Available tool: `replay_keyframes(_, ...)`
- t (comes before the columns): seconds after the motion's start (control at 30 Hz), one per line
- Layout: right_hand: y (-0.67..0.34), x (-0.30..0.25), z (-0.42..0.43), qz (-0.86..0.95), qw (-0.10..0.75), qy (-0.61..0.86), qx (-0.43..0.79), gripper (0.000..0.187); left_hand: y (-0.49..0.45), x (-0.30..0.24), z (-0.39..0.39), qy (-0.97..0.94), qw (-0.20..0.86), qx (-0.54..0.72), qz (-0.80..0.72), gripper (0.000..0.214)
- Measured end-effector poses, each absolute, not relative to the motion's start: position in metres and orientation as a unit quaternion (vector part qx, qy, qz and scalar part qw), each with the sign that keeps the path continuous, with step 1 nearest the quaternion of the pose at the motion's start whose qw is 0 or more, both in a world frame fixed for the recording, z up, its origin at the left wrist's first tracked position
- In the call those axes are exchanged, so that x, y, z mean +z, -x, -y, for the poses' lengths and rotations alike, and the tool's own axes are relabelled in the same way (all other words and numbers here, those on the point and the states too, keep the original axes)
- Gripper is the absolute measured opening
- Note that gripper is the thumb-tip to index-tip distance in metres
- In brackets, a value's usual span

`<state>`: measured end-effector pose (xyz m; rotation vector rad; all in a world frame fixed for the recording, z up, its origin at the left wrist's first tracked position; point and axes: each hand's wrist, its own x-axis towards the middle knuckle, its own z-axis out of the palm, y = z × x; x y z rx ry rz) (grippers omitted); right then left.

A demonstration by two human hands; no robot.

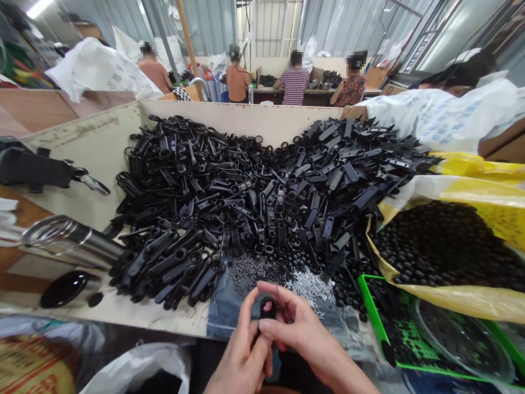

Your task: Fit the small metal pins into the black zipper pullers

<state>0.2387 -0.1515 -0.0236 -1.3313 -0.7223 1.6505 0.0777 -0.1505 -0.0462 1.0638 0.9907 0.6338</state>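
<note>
Left hand and right hand, together, both pinch a small black plastic ring-ended part, apparently held close for fine work, just below loose silver metal pins and a heaped pile of black plastic strips.

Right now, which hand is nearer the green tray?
Right hand: nearer, to the left of the green plastic tray, not touching it. Left hand: farther, on the right hand's far side. Both hold a small black plastic part.
</note>
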Motion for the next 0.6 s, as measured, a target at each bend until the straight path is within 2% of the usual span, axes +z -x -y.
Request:
replay_keyframes(0.2, -0.240, -0.024, 0.159, 0.296, 0.447, 0.536, 0.652, 0.061, -0.076, -0.047, 0.158, -0.442, 0.753, 0.257, -0.413, 0.090)
replay_keyframes(0.37, -0.239, -0.024, 0.161, 0.319, 0.484, 0.570, 0.582, 0.042, -0.083, -0.042, 0.156, -0.413, 0.736, 0.315, -0.434, 0.044)
replay_keyframes(0.43, -0.236, -0.025, 0.161, 0.328, 0.494, 0.571, 0.567, 0.043, -0.086, -0.039, 0.154, -0.430, 0.721, 0.328, -0.433, 0.040)
replay_keyframes(0.53, -0.234, -0.031, 0.164, 0.317, 0.511, 0.546, 0.584, 0.057, -0.091, -0.035, 0.152, -0.416, 0.717, 0.358, -0.430, 0.039)
replay_keyframes(0.6, -0.233, -0.036, 0.165, 0.307, 0.514, 0.525, 0.605, 0.058, -0.092, -0.034, 0.151, -0.393, 0.726, 0.360, -0.435, 0.041)
